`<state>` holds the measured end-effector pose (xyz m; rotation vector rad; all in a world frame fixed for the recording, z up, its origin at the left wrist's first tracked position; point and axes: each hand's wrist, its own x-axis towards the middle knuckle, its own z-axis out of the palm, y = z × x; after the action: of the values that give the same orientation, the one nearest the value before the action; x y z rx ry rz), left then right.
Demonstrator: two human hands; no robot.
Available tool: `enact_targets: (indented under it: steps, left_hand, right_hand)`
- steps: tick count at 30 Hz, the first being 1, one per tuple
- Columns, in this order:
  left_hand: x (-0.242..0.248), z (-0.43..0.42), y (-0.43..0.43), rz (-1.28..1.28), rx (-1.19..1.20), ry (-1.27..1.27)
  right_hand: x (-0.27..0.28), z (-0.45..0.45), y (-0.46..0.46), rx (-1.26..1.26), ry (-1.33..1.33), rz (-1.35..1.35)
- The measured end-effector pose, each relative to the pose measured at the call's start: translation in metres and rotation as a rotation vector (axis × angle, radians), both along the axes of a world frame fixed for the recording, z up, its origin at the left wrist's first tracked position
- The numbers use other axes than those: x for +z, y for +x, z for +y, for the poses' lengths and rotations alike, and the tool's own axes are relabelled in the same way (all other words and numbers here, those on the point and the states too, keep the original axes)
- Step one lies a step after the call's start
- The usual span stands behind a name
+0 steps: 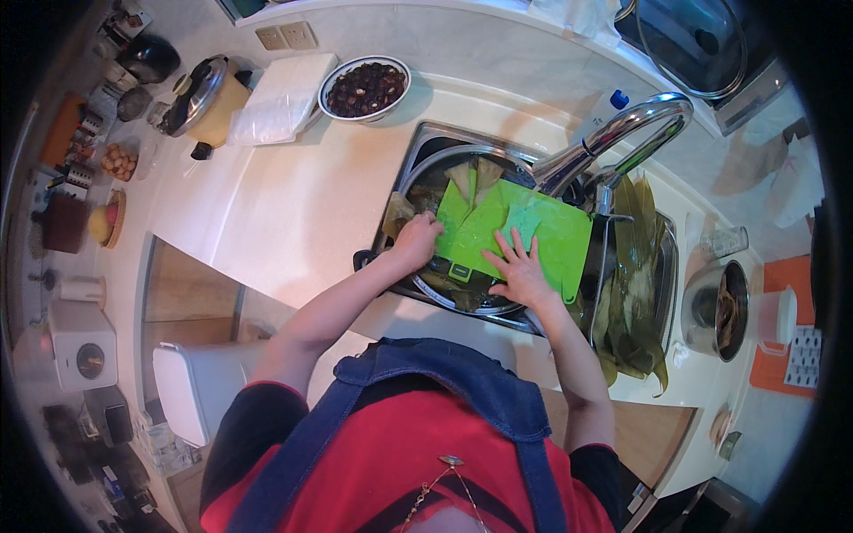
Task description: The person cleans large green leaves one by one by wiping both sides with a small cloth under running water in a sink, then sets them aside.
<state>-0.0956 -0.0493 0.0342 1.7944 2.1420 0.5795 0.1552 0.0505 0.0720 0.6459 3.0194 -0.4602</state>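
A bright green cutting board [566, 230] lies across a large round metal pan [426, 160] set in the sink. Long olive-brown leaves [490, 174] rest at the board's far left, their wide ends pointing away from me. My left hand [416, 240] is curled at the board's left edge; whether something is pinched in its fingers is hidden. My right hand [526, 273] is spread over the board, fingertips at a pale green cloth [523, 223]. More leaves [460, 293] sit in the pan, below the board's near edge.
A chrome faucet [586, 150] arches over the board's far side. Long leaves [630, 286] lie right of it over a drain rack [668, 266]. A steel pot [700, 310] stands farther right. At back left are a bowl of dark pieces [366, 90], plastic bags [280, 100] and a lidded pot [210, 106].
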Motion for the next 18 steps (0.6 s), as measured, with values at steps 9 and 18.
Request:
enact_targets:
  steps: [9,18]
  left_hand:
    - [-0.005,-0.03,0.051,0.014,-0.451,-0.036]
    - [-0.006,-0.012,0.079,0.263,-0.375,-0.355]
  right_hand:
    - [-0.033,0.018,-0.002,-0.068,0.036,0.099]
    - [-0.042,0.012,-0.001,-0.12,0.056,0.253]
